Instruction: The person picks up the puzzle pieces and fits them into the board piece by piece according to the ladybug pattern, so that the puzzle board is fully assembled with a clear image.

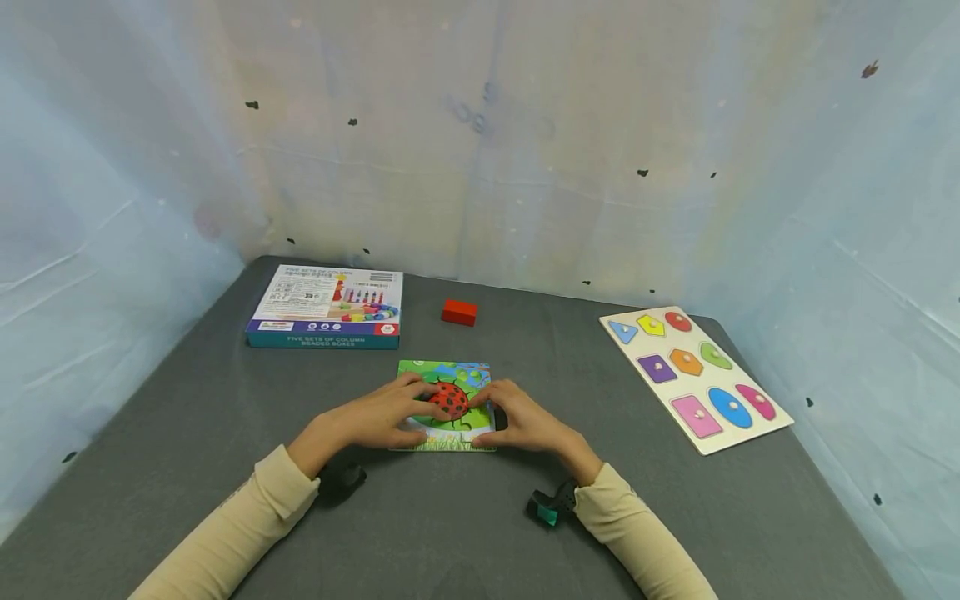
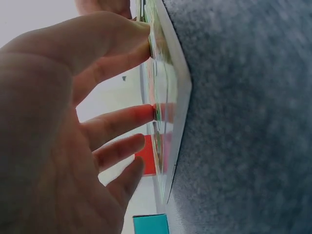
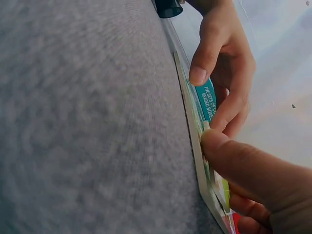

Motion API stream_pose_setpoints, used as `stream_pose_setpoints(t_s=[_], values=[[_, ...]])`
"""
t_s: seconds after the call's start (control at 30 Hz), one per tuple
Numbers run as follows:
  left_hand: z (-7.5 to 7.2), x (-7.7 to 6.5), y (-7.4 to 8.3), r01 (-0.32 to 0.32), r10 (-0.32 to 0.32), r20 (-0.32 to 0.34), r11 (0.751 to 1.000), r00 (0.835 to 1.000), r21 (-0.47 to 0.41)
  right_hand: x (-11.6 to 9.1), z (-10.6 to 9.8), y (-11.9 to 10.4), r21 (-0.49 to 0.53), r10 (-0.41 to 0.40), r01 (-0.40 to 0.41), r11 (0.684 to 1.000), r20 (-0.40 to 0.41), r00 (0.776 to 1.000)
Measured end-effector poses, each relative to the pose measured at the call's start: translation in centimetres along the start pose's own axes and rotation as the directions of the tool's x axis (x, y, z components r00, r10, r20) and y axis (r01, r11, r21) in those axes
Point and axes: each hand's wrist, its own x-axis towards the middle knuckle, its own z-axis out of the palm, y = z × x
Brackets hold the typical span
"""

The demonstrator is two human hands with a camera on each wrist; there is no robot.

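Note:
A flat ladybug jigsaw puzzle (image 1: pixel 444 446) lies on the dark table between both hands. Its picture shows a red spotted ladybug on green. My left hand (image 1: pixel 382 414) rests thumb and fingertips on the puzzle's left part, the fingers mostly extended. Over the right part, my right hand (image 1: pixel 525 421) pinches a puzzle piece (image 3: pixel 220 195) between thumb and fingers. In the right wrist view that piece sits slightly tilted above the puzzle's pale board edge (image 3: pixel 194 146). The fingers partly cover the picture.
Behind the puzzle stands a red block (image 1: pixel 459 312). A bead-set box (image 1: pixel 324 307) lies at the back left. To the right is a wooden shape board (image 1: pixel 697 379) with several knobbed pieces. Pale sheeting (image 1: pixel 480 192) surrounds the table's back and sides.

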Motion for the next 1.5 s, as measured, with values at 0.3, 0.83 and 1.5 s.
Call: stream_pose_setpoints(t_s=[0.3,0.83,1.5], values=[[0.19,0.13,0.29,-0.024,0.025,0.012,0.997,1.0,-0.067,0.01,0.39,0.29,-0.019,-0.013,0.013,1.0,0.002,1.0],[0.4,0.12,0.88,0.006,-0.006,0.031,1.0,0.999,-0.004,0.13,0.68,0.11,-0.02,-0.005,0.005,1.0,0.005,1.0],[0.46,0.09,0.88,-0.023,0.022,0.023,0.999,0.999,0.034,0.55,0.88,0.49,-0.124,-0.031,0.027,0.992,-0.025,0.999]])
